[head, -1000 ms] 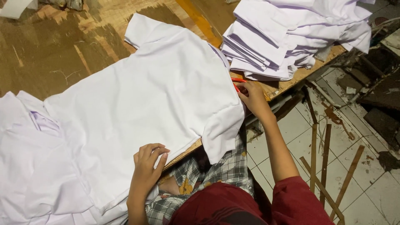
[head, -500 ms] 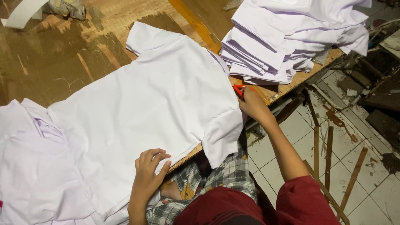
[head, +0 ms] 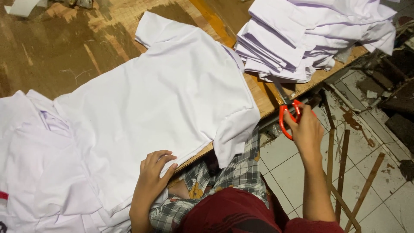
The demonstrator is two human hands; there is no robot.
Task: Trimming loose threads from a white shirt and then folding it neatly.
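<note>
Nearest the camera, the person's lap is showing: a dark red garment [head: 228, 213] with a checked cloth [head: 235, 174] hanging over it, under the table edge. The left hand [head: 153, 174] is lying palm down on the near hem of the white shirt [head: 159, 99], fingers together and pressing flat on the fabric, not gripping it. The shirt is lying spread flat on the wooden table [head: 56, 47], one sleeve drooping over the near edge, the other sleeve pointing toward the far side. The right hand [head: 307, 129] is hovering off the table edge, over the tiled floor [head: 293, 166], fingers closed through the handles of the orange-handled scissors [head: 288, 114]; the blades are pointing up toward the table, whether they are parted cannot be told. Left of the spread shirt, more white garments [head: 32, 164] are lying bunched, touching it. Farther right, a stack of folded white garments [head: 310, 36] is sitting at the table corner, just beside the spread shirt. Thin wooden sticks [head: 340, 172] are lying on the floor near the right arm. At the far left corner, a white strip [head: 23, 6] is lying on the table.
</note>
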